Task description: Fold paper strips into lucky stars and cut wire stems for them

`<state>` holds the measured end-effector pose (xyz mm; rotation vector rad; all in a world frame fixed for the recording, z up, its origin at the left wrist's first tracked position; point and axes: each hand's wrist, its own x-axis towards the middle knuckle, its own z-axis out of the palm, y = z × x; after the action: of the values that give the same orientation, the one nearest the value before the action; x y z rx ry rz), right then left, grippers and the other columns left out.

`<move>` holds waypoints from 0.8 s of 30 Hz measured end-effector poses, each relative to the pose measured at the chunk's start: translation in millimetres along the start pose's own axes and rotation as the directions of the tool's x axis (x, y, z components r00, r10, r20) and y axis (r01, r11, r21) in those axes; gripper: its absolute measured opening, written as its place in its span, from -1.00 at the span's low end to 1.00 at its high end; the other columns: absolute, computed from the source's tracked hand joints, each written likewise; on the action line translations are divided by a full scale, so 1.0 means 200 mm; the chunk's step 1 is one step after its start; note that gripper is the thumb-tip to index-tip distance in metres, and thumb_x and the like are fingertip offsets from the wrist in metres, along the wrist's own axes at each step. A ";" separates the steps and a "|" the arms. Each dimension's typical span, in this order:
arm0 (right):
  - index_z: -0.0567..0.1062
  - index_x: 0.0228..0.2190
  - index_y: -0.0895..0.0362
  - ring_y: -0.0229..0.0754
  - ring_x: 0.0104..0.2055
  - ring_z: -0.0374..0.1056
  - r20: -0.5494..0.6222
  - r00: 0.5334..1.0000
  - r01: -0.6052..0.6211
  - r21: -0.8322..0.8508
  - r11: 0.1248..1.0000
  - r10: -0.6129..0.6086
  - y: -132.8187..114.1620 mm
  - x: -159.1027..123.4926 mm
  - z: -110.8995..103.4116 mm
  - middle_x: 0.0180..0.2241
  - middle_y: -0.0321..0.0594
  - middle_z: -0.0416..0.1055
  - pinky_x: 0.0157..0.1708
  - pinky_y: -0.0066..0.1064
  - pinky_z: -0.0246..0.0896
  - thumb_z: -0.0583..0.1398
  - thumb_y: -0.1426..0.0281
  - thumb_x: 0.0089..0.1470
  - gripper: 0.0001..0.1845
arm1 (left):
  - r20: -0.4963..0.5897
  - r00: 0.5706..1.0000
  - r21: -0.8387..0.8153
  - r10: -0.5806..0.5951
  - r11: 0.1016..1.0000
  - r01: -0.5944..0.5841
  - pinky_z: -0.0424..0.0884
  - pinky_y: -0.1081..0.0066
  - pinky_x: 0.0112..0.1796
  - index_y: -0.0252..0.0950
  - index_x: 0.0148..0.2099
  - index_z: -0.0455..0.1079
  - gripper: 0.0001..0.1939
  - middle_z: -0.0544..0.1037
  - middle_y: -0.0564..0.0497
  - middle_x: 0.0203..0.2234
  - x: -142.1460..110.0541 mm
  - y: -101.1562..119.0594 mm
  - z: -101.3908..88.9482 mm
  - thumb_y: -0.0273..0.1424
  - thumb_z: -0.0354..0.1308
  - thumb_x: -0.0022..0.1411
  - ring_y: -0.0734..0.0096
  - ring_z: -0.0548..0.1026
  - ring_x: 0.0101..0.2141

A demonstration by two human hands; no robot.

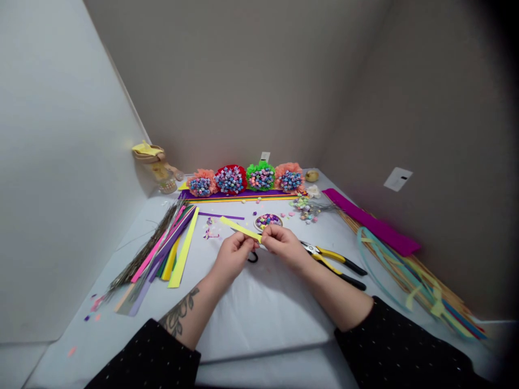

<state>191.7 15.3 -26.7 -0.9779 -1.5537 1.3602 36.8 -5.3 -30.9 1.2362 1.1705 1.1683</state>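
Note:
A short yellow paper strip (pixel 239 227) is stretched between my hands over the middle of the table. My left hand (pixel 235 251) is closed on it from below, and my right hand (pixel 279 243) pinches its right end. Under the hands lie scissors, mostly covered; one black handle loop (pixel 253 258) shows. A small round dish (pixel 256 222) of folded purple, pink and white paper pieces sits just beyond my fingers. Right of my right hand rest pliers (pixel 336 259) with yellow and black handles. Pink and purple paper scraps (pixel 211 233) lie beyond my left hand.
Coloured paper strips (pixel 174 243) and thin wires (pixel 150 248) fan out at left. Several paper-flower bouquets (pixel 230 179) line the back. At right lie a magenta paper roll (pixel 373 221) and thin sticks (pixel 405 265). A basket-like holder (pixel 152 156) stands back left, near the walls.

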 end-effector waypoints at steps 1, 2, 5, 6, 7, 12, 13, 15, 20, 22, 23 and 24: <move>0.29 -0.59 0.13 -0.36 -0.59 -0.03 0.011 1.000 -0.007 0.019 1.000 0.007 0.00 0.00 0.00 -0.66 -0.42 0.12 -0.58 -0.50 -0.13 0.14 0.35 -0.08 -0.84 | 0.020 1.000 -0.022 -0.007 1.000 0.008 0.18 0.53 -0.54 -0.34 -0.45 0.41 -0.80 0.45 0.04 -0.57 0.00 0.00 0.00 -0.28 0.16 0.01 0.56 0.28 -0.59; 0.29 -0.60 0.13 -0.36 -0.60 -0.03 0.019 1.000 -0.010 0.030 0.999 0.009 0.00 0.00 0.00 -0.67 -0.43 0.13 -0.58 -0.50 -0.13 0.14 0.35 -0.09 -0.84 | 0.044 0.999 -0.047 -0.015 0.999 0.017 0.18 0.53 -0.55 -0.34 -0.45 0.41 -0.80 0.43 0.05 -0.58 0.00 0.00 0.00 -0.28 0.16 0.01 0.57 0.27 -0.60; 0.29 -0.61 0.13 -0.37 -0.60 -0.02 0.028 1.000 -0.003 0.040 0.999 0.002 0.00 0.00 -0.01 -0.67 -0.43 0.14 -0.57 -0.49 -0.13 0.16 0.34 -0.10 -0.83 | 0.093 0.995 -0.110 -0.034 0.993 0.044 0.15 0.53 -0.56 -0.33 -0.44 0.38 -0.81 0.39 0.08 -0.60 0.00 0.01 0.01 -0.29 0.20 -0.02 0.58 0.25 -0.61; 0.29 -0.61 0.13 -0.37 -0.60 -0.02 0.030 1.000 -0.003 0.038 0.999 0.002 0.01 0.00 -0.01 -0.67 -0.43 0.14 -0.57 -0.49 -0.12 0.16 0.34 -0.10 -0.82 | 0.097 0.994 -0.120 -0.040 0.991 0.052 0.14 0.53 -0.56 -0.33 -0.44 0.37 -0.80 0.38 0.09 -0.61 -0.01 0.01 0.01 -0.29 0.22 -0.04 0.58 0.24 -0.61; 0.29 -0.61 0.13 -0.37 -0.60 -0.02 0.028 1.000 -0.005 0.034 0.999 0.004 0.01 0.00 -0.01 -0.66 -0.44 0.13 -0.56 -0.49 -0.11 0.17 0.34 -0.11 -0.82 | 0.096 0.994 -0.125 -0.043 0.991 0.055 0.13 0.54 -0.56 -0.33 -0.44 0.37 -0.79 0.38 0.09 -0.61 -0.01 0.02 0.01 -0.28 0.23 -0.05 0.58 0.23 -0.61; 0.27 -0.64 0.14 -0.38 -0.60 -0.01 0.006 1.000 -0.011 -0.013 1.000 0.012 0.02 0.01 -0.01 -0.67 -0.44 0.12 -0.56 -0.50 -0.09 0.18 0.37 -0.15 -0.81 | 0.123 0.990 -0.120 -0.068 0.989 0.083 0.10 0.54 -0.57 -0.34 -0.45 0.35 -0.71 0.37 0.07 -0.61 -0.02 0.02 0.01 -0.19 0.23 -0.01 0.59 0.22 -0.61; 0.26 -0.65 0.14 -0.39 -0.60 -0.02 0.000 1.000 -0.011 -0.024 1.000 0.011 0.02 0.01 -0.01 -0.68 -0.45 0.12 -0.56 -0.51 -0.09 0.18 0.37 -0.16 -0.81 | 0.132 0.988 -0.110 -0.077 0.990 0.092 0.12 0.54 -0.56 -0.34 -0.45 0.35 -0.69 0.37 0.06 -0.61 -0.02 0.02 0.01 -0.17 0.22 0.00 0.58 0.23 -0.60; 0.27 -0.65 0.14 -0.39 -0.60 -0.01 -0.007 1.000 -0.017 -0.030 0.999 0.017 0.01 0.01 -0.01 -0.68 -0.44 0.13 -0.57 -0.52 -0.09 0.19 0.37 -0.15 -0.80 | 0.151 0.986 -0.056 -0.075 0.995 0.085 0.15 0.53 -0.55 -0.34 -0.46 0.36 -0.69 0.38 0.06 -0.61 -0.01 0.02 0.00 -0.15 0.19 0.02 0.56 0.26 -0.60; 0.33 -0.61 0.16 -0.39 -0.63 0.00 0.092 0.992 -0.087 0.059 0.994 0.082 0.00 0.00 -0.02 -0.70 -0.43 0.14 -0.61 -0.52 -0.11 0.21 0.25 -0.09 -0.74 | 0.144 0.989 0.109 0.016 0.993 -0.032 0.21 0.51 -0.48 -0.31 -0.46 0.40 -0.78 0.41 0.07 -0.59 0.00 0.04 -0.04 -0.25 0.15 0.08 0.51 0.30 -0.55; 0.35 -0.58 0.16 -0.39 -0.64 -0.01 0.135 0.985 -0.118 0.084 0.989 0.106 0.00 0.00 -0.02 -0.70 -0.44 0.13 -0.62 -0.52 -0.13 0.21 0.17 -0.06 -0.68 | 0.116 0.992 0.155 0.053 0.985 -0.071 0.24 0.50 -0.44 -0.30 -0.46 0.41 -0.81 0.43 0.06 -0.58 0.00 0.05 -0.05 -0.28 0.15 0.07 0.49 0.33 -0.52; 0.36 -0.57 0.16 -0.39 -0.64 0.01 0.152 0.982 -0.125 0.086 0.988 0.111 0.01 0.00 -0.02 -0.69 -0.43 0.15 -0.62 -0.51 -0.11 0.19 0.13 -0.04 -0.66 | 0.098 0.993 0.180 0.072 0.980 -0.089 0.25 0.49 -0.42 -0.30 -0.46 0.41 -0.82 0.43 0.06 -0.57 0.00 0.05 -0.05 -0.29 0.15 0.07 0.47 0.34 -0.51; 0.36 -0.56 0.16 -0.38 -0.63 0.03 0.163 0.981 -0.123 0.079 0.989 0.109 0.02 0.00 -0.02 -0.68 -0.41 0.18 -0.61 -0.51 -0.09 0.19 0.11 -0.04 -0.64 | 0.081 0.993 0.209 0.089 0.972 -0.105 0.26 0.49 -0.42 -0.30 -0.46 0.41 -0.83 0.44 0.06 -0.57 0.00 0.06 -0.06 -0.30 0.14 0.07 0.46 0.35 -0.50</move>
<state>195.7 17.9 -29.5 -0.9373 -1.5574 1.6093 25.8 -4.2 -19.4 1.5005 1.2176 1.0814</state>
